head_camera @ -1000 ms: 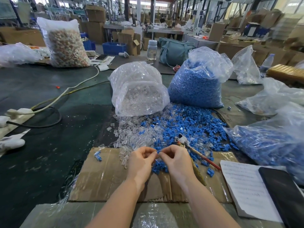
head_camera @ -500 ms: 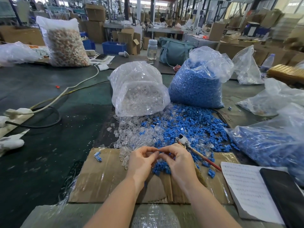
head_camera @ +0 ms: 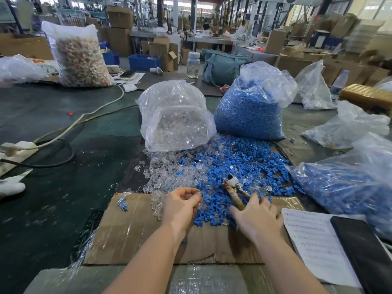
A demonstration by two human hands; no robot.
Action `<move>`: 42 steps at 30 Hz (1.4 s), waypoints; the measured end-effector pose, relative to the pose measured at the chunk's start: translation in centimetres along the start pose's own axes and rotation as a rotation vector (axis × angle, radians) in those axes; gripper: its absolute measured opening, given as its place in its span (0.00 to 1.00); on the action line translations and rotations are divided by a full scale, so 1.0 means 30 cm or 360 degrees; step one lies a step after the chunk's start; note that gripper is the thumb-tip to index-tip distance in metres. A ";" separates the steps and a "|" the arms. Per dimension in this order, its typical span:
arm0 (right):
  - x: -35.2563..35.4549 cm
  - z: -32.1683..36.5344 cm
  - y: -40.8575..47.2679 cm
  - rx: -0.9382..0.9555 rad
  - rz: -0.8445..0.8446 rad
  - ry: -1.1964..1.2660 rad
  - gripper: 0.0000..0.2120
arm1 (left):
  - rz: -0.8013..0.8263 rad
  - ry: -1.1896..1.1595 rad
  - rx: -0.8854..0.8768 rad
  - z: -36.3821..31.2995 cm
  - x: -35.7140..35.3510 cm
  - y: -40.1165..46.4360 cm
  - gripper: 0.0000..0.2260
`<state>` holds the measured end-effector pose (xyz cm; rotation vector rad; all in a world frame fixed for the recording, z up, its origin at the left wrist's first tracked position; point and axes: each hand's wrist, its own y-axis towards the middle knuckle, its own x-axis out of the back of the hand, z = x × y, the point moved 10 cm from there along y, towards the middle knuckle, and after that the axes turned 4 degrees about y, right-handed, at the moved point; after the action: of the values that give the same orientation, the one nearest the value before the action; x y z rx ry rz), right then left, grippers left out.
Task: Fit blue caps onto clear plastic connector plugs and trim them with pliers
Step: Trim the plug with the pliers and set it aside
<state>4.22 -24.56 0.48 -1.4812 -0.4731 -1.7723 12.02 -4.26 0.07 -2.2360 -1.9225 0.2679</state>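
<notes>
- under both wrists lies a flattened cardboard sheet, the nearest thing to the person.
- left hand has its fingers curled in, thumb and fingertips pinching something small and clear, probably a plug; whether a cap is on it cannot be told.
- right hand lies spread, fingers loosely extended over the pliers, touching the handles but not yet closed round them.
- just right of the right hand sit a printed paper and a dark phone.
- just beyond the fingers, loose blue caps and clear plugs are heaped together, touching.
- a few blue pieces lie on the cardboard left of the left hand.
- farther out stand a bag of clear plugs and a bag of blue caps, both very full.
- judgement: the trim looks next, and nearly all the stock remains.
</notes>
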 end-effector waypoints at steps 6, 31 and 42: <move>0.020 0.006 0.008 0.0112 -0.0091 -0.0242 0.31 | 0.0008 -0.0027 0.0055 0.005 -0.015 0.012 0.03; 0.001 0.288 -0.138 0.0422 0.0880 0.1128 0.09 | -0.0237 -0.0357 0.0220 -0.014 0.100 0.100 0.02; -0.032 0.267 -0.167 0.0315 0.0991 0.1228 0.08 | -0.0273 -0.0299 0.0205 -0.015 0.116 0.095 0.03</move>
<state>5.84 -15.45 2.57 -0.6105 0.1945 -1.5604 15.38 -1.26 -0.29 -2.0133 -2.1085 0.5770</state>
